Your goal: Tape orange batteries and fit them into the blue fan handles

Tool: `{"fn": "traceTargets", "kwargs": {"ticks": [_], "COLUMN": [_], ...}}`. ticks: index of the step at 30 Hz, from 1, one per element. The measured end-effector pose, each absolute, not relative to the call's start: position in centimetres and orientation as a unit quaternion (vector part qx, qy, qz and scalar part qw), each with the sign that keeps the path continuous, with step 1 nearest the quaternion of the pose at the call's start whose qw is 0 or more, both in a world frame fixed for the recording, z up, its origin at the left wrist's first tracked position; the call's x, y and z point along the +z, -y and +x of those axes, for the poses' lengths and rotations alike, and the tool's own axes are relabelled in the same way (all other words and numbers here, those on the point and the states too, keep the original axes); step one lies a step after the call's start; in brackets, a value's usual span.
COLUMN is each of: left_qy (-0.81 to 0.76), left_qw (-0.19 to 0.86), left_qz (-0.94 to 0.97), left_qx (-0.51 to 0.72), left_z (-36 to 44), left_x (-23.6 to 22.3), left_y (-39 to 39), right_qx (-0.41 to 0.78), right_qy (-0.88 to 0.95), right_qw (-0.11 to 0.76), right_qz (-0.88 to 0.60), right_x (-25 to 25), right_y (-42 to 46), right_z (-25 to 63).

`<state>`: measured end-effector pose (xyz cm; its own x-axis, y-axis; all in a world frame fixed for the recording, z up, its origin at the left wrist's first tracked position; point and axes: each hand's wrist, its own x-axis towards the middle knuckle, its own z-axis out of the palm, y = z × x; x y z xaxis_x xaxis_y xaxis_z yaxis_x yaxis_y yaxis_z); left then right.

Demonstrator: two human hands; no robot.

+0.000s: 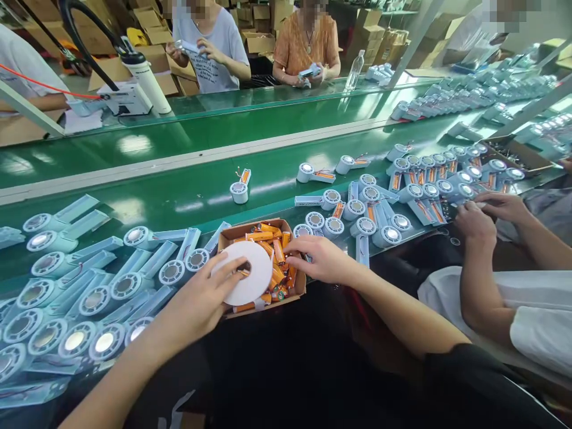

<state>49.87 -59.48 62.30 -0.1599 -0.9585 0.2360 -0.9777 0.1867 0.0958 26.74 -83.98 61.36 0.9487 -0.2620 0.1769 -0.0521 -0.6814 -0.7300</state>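
- Fingers of the left hand (203,299) hold the white roll (257,280), spread across its upper face, with fingertips at the centre hole.
- Fingers of the right hand (328,260) are bent, set narrow, over the orange cylinders (277,250); whether they pinch one cannot be determined.
- White roll: located over the left part of the open cardboard box (302,293), covering some of the cylinders.
- Cardboard box: positioned at the near edge of the bench (268,143); cylinders lie in it at mixed angles.
- Light-blue units (172,272): arranged on both sides of the box, each with a round head and an elongated body. Several to the right show orange parts and wires.
- Adjacent person, right: hands (476,223) at another group of units.
- Far side: two people each hold a light-blue part; a clear bottle (355,71) stands nearby.
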Motion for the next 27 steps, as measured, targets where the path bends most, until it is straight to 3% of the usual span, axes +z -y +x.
{"fn": "traceTargets", "kwargs": {"ticks": [5,7,10,15,18,20,24,27], "left_qy": [0.646,0.606,0.508,0.433,0.468,0.48,0.516,0.557], "left_qw": [0.244,0.265,0.322,0.358,0.345,0.344,0.309,0.258], "left_qz": [0.689,0.713,0.783,0.824,0.809,0.8,0.787,0.769], "left_qx": [0.221,0.231,0.161,0.079,0.09,0.099,0.14,0.18], "left_z": [48.4,48.2,47.8,46.3,45.5,45.3,45.2,44.9], "left_x": [62.7,62.1,60.5,58.6,58.1,57.7,57.4,57.9], "left_y": [57.1,55.9,54.0,53.4,53.9,53.9,53.7,53.9], "right_qx": [0.022,0.073,0.124,-0.064,-0.025,-0.017,-0.098,-0.155], "right_qy": [-0.012,0.1,0.23,0.042,0.064,0.045,-0.149,-0.171], "right_qw": [0.548,0.546,0.481,0.292,0.205,0.239,0.449,0.557], "right_qz": [-0.836,-0.829,-0.837,-0.953,-0.976,-0.97,-0.876,-0.798], "right_x": [61.1,60.7,60.7,61.7,61.3,60.9,60.8,61.9], "right_y": [77.7,75.5,75.7,81.0,82.7,83.5,84.8,83.8], "right_z": [28.8,28.3,28.3,34.6,38.8,40.0,38.7,36.1]}}
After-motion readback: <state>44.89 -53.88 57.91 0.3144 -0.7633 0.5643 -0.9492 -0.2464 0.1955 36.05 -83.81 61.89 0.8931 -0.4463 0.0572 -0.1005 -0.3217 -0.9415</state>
